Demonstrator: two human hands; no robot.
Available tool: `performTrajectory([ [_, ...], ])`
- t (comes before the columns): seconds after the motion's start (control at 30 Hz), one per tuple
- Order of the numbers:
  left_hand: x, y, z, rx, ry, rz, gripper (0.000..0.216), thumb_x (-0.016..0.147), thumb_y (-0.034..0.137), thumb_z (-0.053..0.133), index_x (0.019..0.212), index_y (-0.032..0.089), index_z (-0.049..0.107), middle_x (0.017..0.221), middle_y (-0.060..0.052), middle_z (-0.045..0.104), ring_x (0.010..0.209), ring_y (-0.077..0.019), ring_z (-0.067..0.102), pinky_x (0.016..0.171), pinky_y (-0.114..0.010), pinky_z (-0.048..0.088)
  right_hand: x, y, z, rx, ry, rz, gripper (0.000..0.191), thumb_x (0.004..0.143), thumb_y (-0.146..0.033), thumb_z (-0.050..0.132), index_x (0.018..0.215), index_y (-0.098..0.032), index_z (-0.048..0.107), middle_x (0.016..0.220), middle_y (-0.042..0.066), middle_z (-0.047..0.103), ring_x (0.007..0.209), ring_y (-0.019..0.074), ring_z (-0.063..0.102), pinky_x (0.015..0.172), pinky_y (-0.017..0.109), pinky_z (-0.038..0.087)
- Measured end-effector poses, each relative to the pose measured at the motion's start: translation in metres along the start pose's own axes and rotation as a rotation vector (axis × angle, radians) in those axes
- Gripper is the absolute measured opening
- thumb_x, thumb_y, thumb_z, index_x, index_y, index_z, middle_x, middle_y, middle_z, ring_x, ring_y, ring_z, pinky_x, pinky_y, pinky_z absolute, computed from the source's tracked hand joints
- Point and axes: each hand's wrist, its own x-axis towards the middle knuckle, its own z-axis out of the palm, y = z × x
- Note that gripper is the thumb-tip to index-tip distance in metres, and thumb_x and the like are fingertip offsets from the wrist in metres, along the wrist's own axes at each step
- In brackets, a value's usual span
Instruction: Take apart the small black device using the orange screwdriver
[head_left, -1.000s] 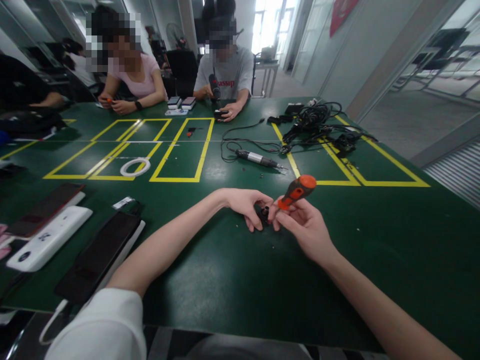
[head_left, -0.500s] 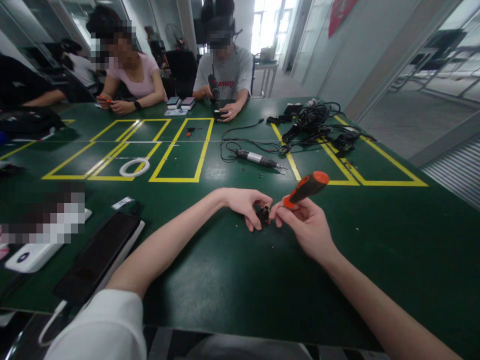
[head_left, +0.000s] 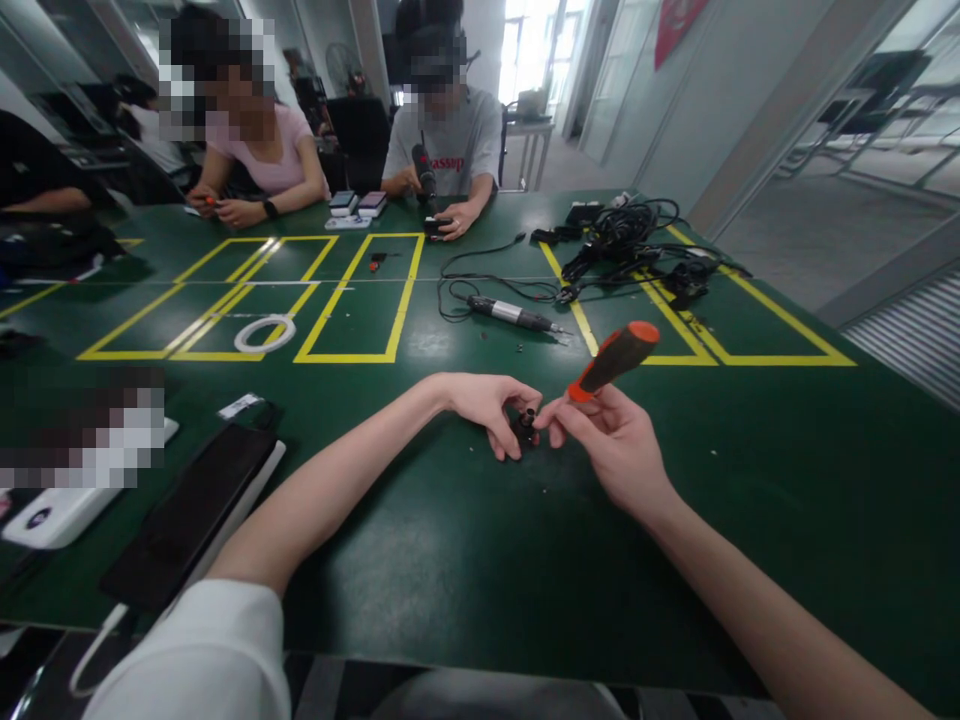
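My left hand (head_left: 499, 412) is closed on a small dark part (head_left: 525, 428), holding it low over the green table. A short cylindrical piece with an open top shows on that part; its exact kind is too small to make out. In my right hand (head_left: 619, 445) is a screwdriver (head_left: 615, 362) with a black and orange handle. The handle leans up and to the right, and the shaft is hidden by the fingers. My right index fingertip reaches the edge of the small part; whether it touches cannot be told.
Beyond my hands lies a corded electric screwdriver (head_left: 514, 314), with a tangle of black cables (head_left: 626, 240) behind it. A white ring (head_left: 265, 333) and a black phone-like device (head_left: 191, 510) are on the left. Two people sit across the green table (head_left: 420, 560).
The screwdriver handle has tipped slightly and the right fingertips have shifted a little left toward the small part. My left hand keeps its hold. The whole view has moved slightly.
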Motion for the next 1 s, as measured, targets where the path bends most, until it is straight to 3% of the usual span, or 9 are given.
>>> performTrajectory([
  [0.17, 0.0004, -0.0008, -0.0006, -0.001, 0.003, 0.007, 0.051, 0.055, 0.016, 0.093, 0.096, 0.016, 0.063, 0.099, 0.0, 0.071, 0.071, -0.0156, 0.075, 0.063, -0.029, 0.067, 0.0, -0.0015, -0.0011, -0.051, -0.021, -0.003, 0.034, 0.088, -0.053, 0.076, 0.086, -0.02, 0.07, 0.078, 0.003, 0.074, 0.058, 0.0144, 0.065, 0.061, 0.031, 0.057],
  [0.3, 0.0008, -0.0007, -0.002, 0.017, 0.001, 0.017, 0.046, 0.057, 0.017, 0.093, 0.086, 0.016, 0.056, 0.099, 0.0, 0.071, 0.073, -0.0158, 0.075, 0.064, -0.03, 0.066, -0.0012, 0.0006, 0.0029, 0.046, 0.007, -0.025, 0.034, 0.086, -0.052, 0.08, 0.098, -0.023, 0.067, 0.079, 0.001, 0.075, 0.056, 0.0134, 0.064, 0.059, 0.029, 0.057],
  [0.47, 0.0006, 0.0011, -0.0023, 0.033, -0.001, 0.017, 0.044, 0.057, 0.015, 0.091, 0.091, 0.016, 0.062, 0.102, -0.002, 0.071, 0.077, -0.0161, 0.074, 0.065, -0.031, 0.067, -0.0005, 0.0003, 0.0056, -0.003, 0.085, -0.04, 0.031, 0.082, -0.047, 0.084, 0.078, -0.021, 0.067, 0.073, 0.001, 0.074, 0.053, 0.0118, 0.06, 0.055, 0.028, 0.055],
  [0.57, 0.0004, 0.001, -0.0018, 0.032, -0.006, 0.01, 0.048, 0.056, 0.015, 0.091, 0.097, 0.016, 0.066, 0.101, -0.001, 0.07, 0.078, -0.0166, 0.074, 0.065, -0.031, 0.067, 0.0003, 0.001, 0.0052, -0.021, 0.1, -0.043, 0.024, 0.08, -0.041, 0.086, 0.077, -0.021, 0.073, 0.069, 0.0, 0.072, 0.055, 0.013, 0.061, 0.057, 0.028, 0.055],
  [0.73, 0.0011, -0.0015, -0.0017, 0.013, 0.025, 0.017, 0.052, 0.054, 0.017, 0.094, 0.096, 0.016, 0.063, 0.101, -0.001, 0.07, 0.074, -0.018, 0.076, 0.063, -0.032, 0.067, 0.0009, 0.0059, 0.0064, 0.111, 0.074, 0.026, 0.022, 0.086, -0.042, 0.079, 0.095, -0.022, 0.075, 0.072, 0.001, 0.073, 0.055, 0.014, 0.063, 0.055, 0.029, 0.054],
  [0.83, 0.0021, -0.0028, -0.0026, 0.003, 0.019, 0.019, 0.052, 0.054, 0.016, 0.094, 0.094, 0.017, 0.062, 0.099, 0.0, 0.07, 0.071, -0.0175, 0.076, 0.061, -0.031, 0.067, -0.0001, 0.0069, 0.0074, 0.224, 0.043, 0.044, 0.03, 0.081, -0.041, 0.083, 0.102, -0.024, 0.071, 0.076, -0.001, 0.074, 0.057, 0.0143, 0.065, 0.058, 0.03, 0.055],
  [1.0, 0.0031, -0.0027, -0.004, -0.012, -0.011, 0.027, 0.047, 0.055, 0.015, 0.094, 0.089, 0.015, 0.062, 0.097, 0.0, 0.072, 0.072, -0.0164, 0.076, 0.062, -0.03, 0.068, -0.001, 0.0082, 0.0067, 0.134, 0.059, 0.056, 0.029, 0.076, -0.044, 0.088, 0.082, -0.022, 0.071, 0.074, 0.001, 0.075, 0.055, 0.0133, 0.06, 0.058, 0.029, 0.054],
])
